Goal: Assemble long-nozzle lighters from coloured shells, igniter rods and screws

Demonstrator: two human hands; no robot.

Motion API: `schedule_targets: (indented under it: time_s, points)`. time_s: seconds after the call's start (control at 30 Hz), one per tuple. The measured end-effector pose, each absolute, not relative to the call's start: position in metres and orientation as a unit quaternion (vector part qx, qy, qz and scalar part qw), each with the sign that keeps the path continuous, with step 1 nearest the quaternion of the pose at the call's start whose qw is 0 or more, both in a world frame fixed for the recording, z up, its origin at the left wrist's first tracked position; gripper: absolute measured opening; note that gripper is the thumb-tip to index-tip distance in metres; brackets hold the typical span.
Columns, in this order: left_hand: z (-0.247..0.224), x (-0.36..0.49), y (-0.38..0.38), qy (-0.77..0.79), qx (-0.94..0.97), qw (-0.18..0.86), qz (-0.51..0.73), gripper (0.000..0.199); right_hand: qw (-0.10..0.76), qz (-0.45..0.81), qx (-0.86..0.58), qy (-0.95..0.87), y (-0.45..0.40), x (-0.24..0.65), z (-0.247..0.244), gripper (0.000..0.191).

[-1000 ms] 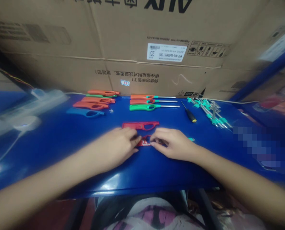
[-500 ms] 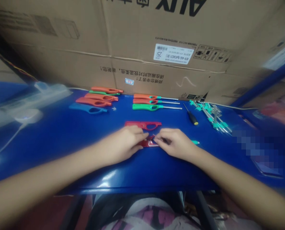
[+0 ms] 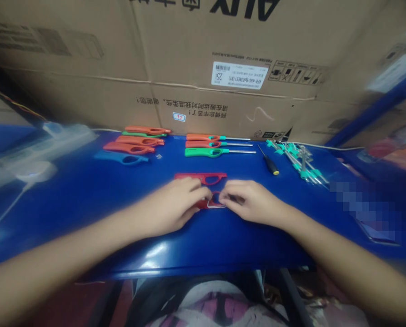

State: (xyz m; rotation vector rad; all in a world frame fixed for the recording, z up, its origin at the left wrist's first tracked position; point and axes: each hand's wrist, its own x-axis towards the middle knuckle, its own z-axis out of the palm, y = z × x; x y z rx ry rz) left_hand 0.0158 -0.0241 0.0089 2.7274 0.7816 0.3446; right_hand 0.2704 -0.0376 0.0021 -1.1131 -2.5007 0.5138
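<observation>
Both hands meet over a red lighter handle half (image 3: 219, 205) near the middle of the blue table. A thin pale wire or tube bends along its lower edge. My left hand (image 3: 184, 200) grips its left end, thumb and forefinger close together. At its finger loop, my right hand (image 3: 248, 200) is closed in a pinch; what sits between those fingertips is hidden. Just beyond my left fingers lies a second red handle half (image 3: 212, 178), which has an oval finger hole.
Several lighter handle shells (image 3: 129, 147) lie back left; lighters with metal rods (image 3: 219, 144) lie at back centre. A black screwdriver (image 3: 271, 165) and a pile of teal-ended metal rods (image 3: 301, 163) are to the right. A power strip (image 3: 69, 138) stands left; a cardboard box (image 3: 175, 54) rises behind.
The view has shifted slightly. My fingers stay at the red handle half, and the teal tip that showed beside my right wrist is out of sight.
</observation>
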Motion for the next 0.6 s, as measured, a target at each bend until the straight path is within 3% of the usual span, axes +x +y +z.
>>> schedule_targets:
  time_s: [0.3,0.6]
  points:
    - [0.0145,0.0138,-0.0227,0.259,0.96,0.084,0.071,0.027,0.119,0.185,-0.327,-0.919,-0.0343,0.2824,0.0067,0.006]
    - [0.0126,0.0148,-0.0218,0.25,0.963,0.072,0.066,0.027,0.127,0.187,-0.34,-0.913,-0.0324,0.2796,0.0041,0.005]
